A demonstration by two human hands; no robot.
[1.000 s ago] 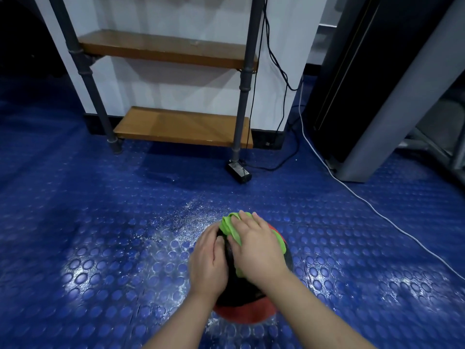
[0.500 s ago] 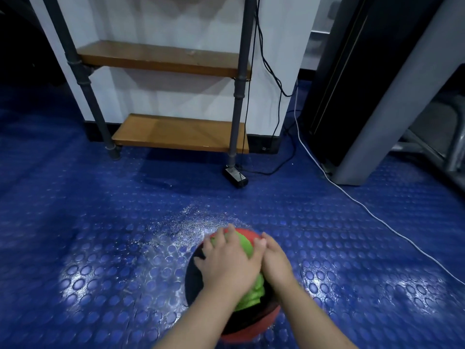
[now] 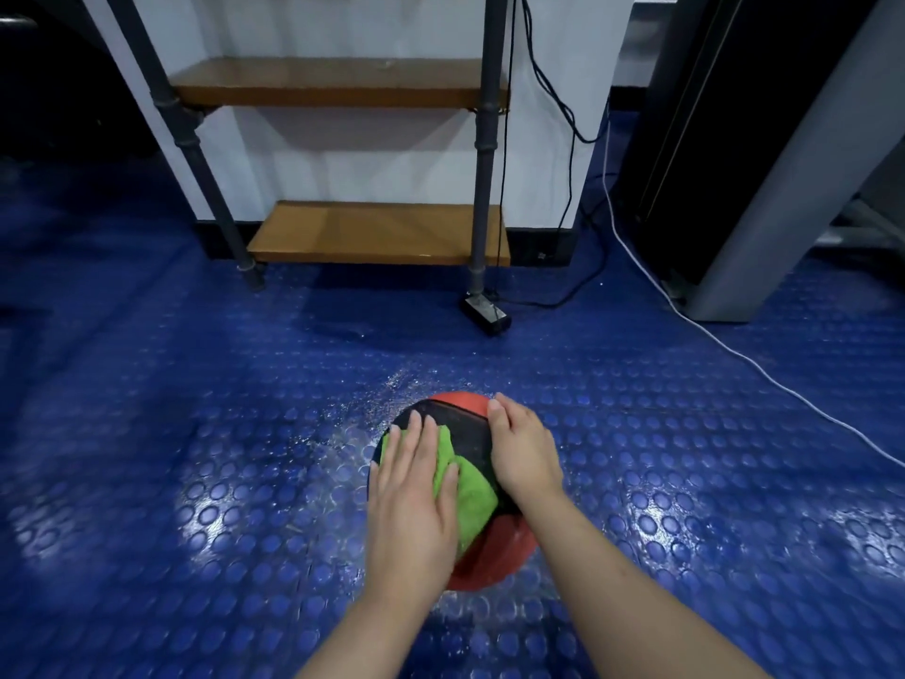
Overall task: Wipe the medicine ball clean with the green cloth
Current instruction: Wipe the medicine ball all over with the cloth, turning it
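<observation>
Ball [image 3: 482, 556], red and black, sits on the wet blue studded floor [image 3: 196, 433]. Left hand [image 3: 414, 492] presses the green cloth [image 3: 472, 492] flat on its top, fingers extended. Right hand [image 3: 524, 448] cups the ball's right side, fingers loosely spread.

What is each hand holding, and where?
Left hand presses the green cloth flat on the ball's top; right hand steadies its right side.
</observation>
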